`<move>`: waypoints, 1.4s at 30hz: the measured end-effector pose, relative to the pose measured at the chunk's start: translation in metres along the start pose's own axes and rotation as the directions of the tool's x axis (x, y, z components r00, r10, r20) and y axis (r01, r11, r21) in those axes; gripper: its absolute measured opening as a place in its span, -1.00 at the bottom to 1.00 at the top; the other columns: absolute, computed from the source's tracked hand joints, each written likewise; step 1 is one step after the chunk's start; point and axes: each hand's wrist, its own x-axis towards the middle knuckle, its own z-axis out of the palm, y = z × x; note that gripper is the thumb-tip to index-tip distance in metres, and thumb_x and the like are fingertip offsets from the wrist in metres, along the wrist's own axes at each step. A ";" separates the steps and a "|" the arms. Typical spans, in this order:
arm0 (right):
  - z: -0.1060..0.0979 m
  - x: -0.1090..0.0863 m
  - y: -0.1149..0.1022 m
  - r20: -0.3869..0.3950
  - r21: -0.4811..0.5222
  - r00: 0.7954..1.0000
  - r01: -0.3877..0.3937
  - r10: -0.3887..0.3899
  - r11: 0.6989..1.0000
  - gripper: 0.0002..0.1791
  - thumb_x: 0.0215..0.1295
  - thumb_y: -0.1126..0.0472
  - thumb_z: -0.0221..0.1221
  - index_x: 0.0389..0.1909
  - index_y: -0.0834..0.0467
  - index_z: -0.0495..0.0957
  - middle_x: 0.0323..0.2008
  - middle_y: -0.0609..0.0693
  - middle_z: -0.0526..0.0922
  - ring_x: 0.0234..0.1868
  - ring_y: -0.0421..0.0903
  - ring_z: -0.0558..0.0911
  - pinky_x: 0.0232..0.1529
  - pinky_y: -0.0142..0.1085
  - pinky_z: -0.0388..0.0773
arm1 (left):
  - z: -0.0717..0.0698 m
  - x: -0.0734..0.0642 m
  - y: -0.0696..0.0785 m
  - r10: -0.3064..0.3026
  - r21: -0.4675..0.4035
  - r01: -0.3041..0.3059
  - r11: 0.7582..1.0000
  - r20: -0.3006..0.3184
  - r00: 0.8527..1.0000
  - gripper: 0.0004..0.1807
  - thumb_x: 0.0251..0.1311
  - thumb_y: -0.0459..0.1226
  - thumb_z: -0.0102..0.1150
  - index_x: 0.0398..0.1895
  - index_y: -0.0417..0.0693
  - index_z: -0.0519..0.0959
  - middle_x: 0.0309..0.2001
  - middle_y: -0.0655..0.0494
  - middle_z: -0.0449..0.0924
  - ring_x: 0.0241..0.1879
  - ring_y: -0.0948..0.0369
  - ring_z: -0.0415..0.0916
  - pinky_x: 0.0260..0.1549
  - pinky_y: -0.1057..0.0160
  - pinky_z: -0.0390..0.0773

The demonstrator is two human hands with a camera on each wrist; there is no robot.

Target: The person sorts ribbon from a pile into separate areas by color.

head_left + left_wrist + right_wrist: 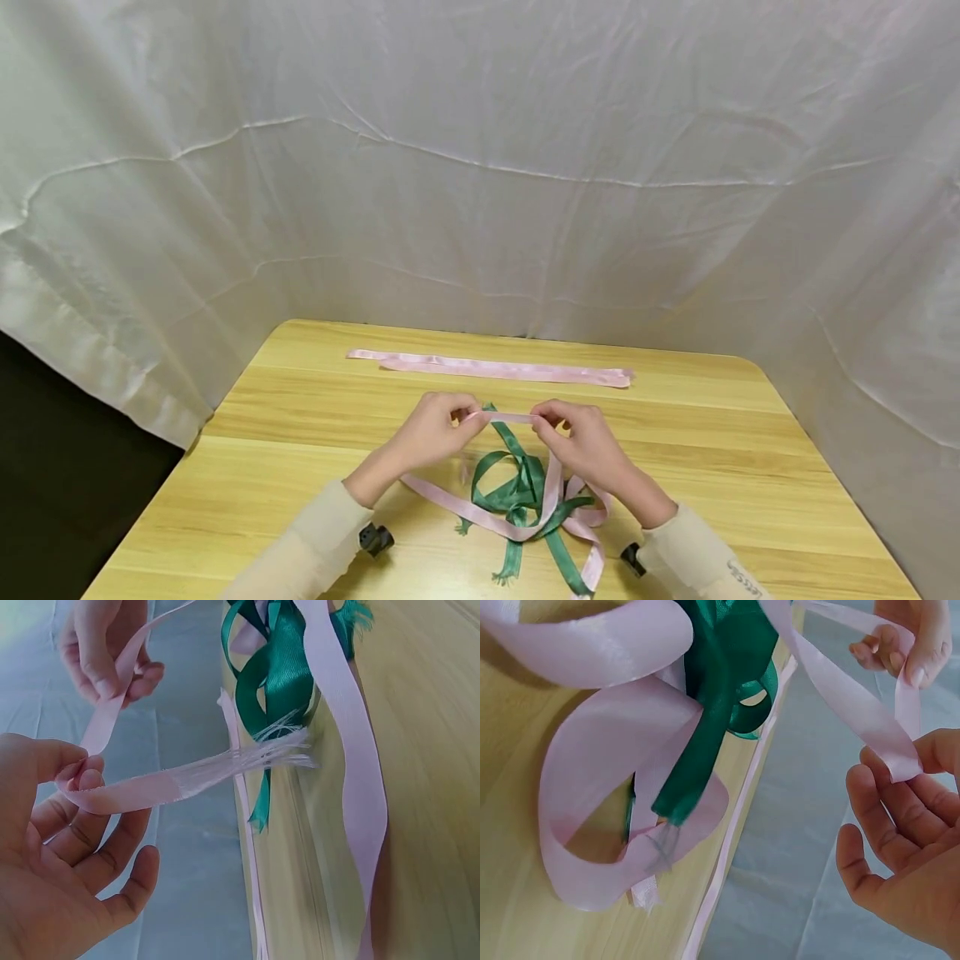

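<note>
Between both hands a pink ribbon (510, 417) is stretched in a short, nearly level span above the table. My left hand (444, 425) pinches it between thumb and forefinger near one end; in the left wrist view that frayed end (247, 759) sticks out past the fingers. My right hand (576, 433) pinches the same ribbon farther along, and from there it hangs down toward the pile. Beneath the hands lies a loose tangle of green ribbon (528, 479) and pink ribbon (615, 757), with frayed green ends showing.
Two pink ribbon strips (495, 367) lie side by side, flattened, toward the back of the wooden table (300, 400). A pale curtain (480, 208) hangs behind the table and along its sides.
</note>
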 end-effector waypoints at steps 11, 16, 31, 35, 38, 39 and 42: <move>-0.003 0.001 0.002 -0.010 -0.018 1.000 -0.001 0.000 1.000 -0.88 0.47 0.25 0.27 -0.10 0.07 0.76 -0.33 -0.21 0.76 -0.30 -0.34 0.61 -0.14 -0.13 0.60 | -0.016 -0.009 -0.010 -0.011 0.002 0.012 1.000 -0.058 0.998 -0.79 0.48 -0.19 0.25 -0.41 0.15 0.66 -0.56 0.37 0.45 -0.51 0.32 0.33 -0.31 0.32 0.42; -0.006 0.003 0.003 -0.010 -0.015 1.000 0.006 -0.006 1.000 -0.87 0.45 0.28 0.28 -0.10 0.09 0.75 -0.29 -0.11 0.80 -0.31 -0.34 0.62 -0.14 -0.12 0.62 | -0.026 -0.012 -0.012 -0.056 0.011 0.057 0.998 -0.091 0.994 -0.82 0.46 -0.19 0.27 -0.38 0.14 0.68 -0.57 0.35 0.42 -0.44 0.27 0.38 -0.29 0.30 0.42; -0.014 0.010 0.005 -0.034 -0.021 0.999 0.026 -0.027 0.999 -0.83 0.36 0.37 0.29 -0.12 0.09 0.73 -0.29 -0.04 0.81 -0.30 -0.30 0.65 -0.17 -0.17 0.63 | -0.043 -0.017 -0.022 -0.147 -0.067 0.140 0.988 -0.125 0.981 -0.87 0.42 -0.16 0.32 -0.31 0.07 0.73 -0.63 0.27 0.27 -0.60 0.34 0.16 -0.50 0.36 0.23; -0.015 0.010 0.004 -0.035 -0.024 0.999 0.003 -0.004 1.000 -0.84 0.39 0.34 0.28 -0.13 0.07 0.73 -0.30 -0.08 0.80 -0.31 -0.31 0.63 -0.14 -0.23 0.60 | -0.044 -0.019 -0.023 -0.150 -0.104 0.141 0.985 -0.090 0.985 -0.83 0.49 -0.16 0.22 -0.28 0.08 0.73 -0.57 0.23 0.40 -0.56 0.33 0.23 -0.47 0.35 0.29; -0.017 0.010 0.004 -0.031 -0.023 1.000 -0.005 0.004 1.000 -0.85 0.39 0.34 0.28 -0.13 0.07 0.73 -0.30 -0.08 0.80 -0.31 -0.30 0.63 -0.13 -0.21 0.61 | -0.046 -0.021 -0.022 -0.144 -0.116 0.134 0.984 -0.077 0.987 -0.81 0.49 -0.24 0.16 -0.29 0.03 0.73 -0.46 0.12 0.57 -0.49 0.30 0.32 -0.39 0.33 0.37; -0.017 0.010 0.003 -0.030 -0.023 1.000 -0.004 0.003 1.000 -0.84 0.38 0.34 0.28 -0.12 0.07 0.73 -0.29 -0.07 0.80 -0.30 -0.30 0.63 -0.14 -0.20 0.61 | -0.046 -0.021 -0.022 -0.140 -0.118 0.131 0.984 -0.076 0.987 -0.81 0.48 -0.26 0.16 -0.30 0.01 0.73 -0.43 0.07 0.60 -0.48 0.28 0.33 -0.37 0.32 0.39; -0.018 0.010 0.003 -0.024 -0.024 1.000 0.005 -0.005 1.000 -0.83 0.37 0.36 0.28 -0.12 0.07 0.73 -0.29 -0.10 0.80 -0.30 -0.31 0.62 -0.15 -0.21 0.61 | -0.049 -0.023 -0.023 -0.135 -0.111 0.125 0.986 -0.089 0.987 -0.83 0.42 -0.31 0.18 -0.32 0.01 0.72 -0.38 -0.01 0.65 -0.45 0.28 0.35 -0.32 0.32 0.42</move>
